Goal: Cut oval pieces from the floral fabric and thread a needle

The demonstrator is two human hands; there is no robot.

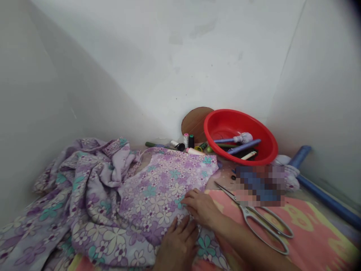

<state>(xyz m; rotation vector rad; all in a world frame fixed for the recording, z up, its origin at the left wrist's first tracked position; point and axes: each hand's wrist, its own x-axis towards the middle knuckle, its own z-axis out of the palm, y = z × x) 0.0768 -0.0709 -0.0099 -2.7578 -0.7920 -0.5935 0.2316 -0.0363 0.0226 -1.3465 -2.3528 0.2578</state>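
A piece of purple floral cloth point(158, 180) lies spread out in front of me, its upper part smoothed flat. My left hand point(179, 242) rests palm down on the lower part of this cloth, fingers stretched forward. Just above and to the right, my right hand point(201, 207) lies across the cloth near its right edge, fingers extended to the left and touching the fabric. Neither hand grips anything that I can see. To the right of my right forearm, large metal scissors point(251, 214) lie with their handles towards me.
Bunched floral cloth point(96, 188) is heaped at left. A tilted red basin point(239, 116) holding wrapped sticks leans before a brown round board point(194, 122). Thread spools point(191, 141) stand by the wall. A pink-and-yellow sheet point(310, 233) lies beneath the scissors; a blue tube point(327, 199) is at right.
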